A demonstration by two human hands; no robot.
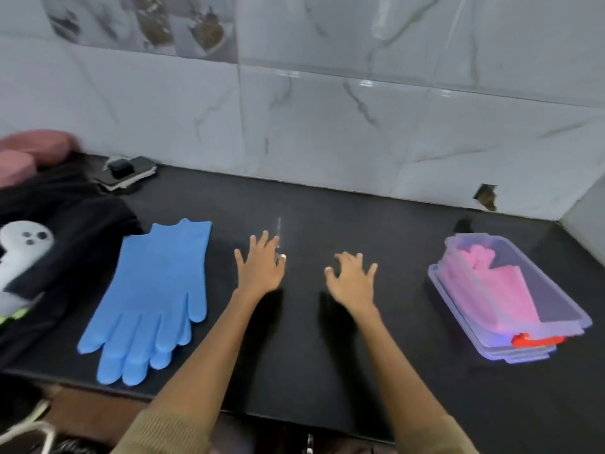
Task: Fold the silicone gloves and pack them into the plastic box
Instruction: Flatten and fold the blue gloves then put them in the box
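Note:
A pair of blue silicone gloves [154, 299] lies flat and stacked on the black counter at the left, fingers pointing toward me. At the right stands a clear plastic box [553, 309] with its lid on and a red clip at the near end; folded pink gloves [491, 290] show through it. My left hand [262, 267] hovers open over the counter just right of the blue gloves, not touching them. My right hand [352, 280] is open too, fingers curled a little, between the left hand and the box. Both hands hold nothing.
A black shirt with a white print [42, 257] covers the counter's left end. Pink items [29, 152] and a small dark object on a pad [126, 172] sit at the back left. A tiled wall [327, 109] runs behind; the counter's front edge [196, 404] is near me.

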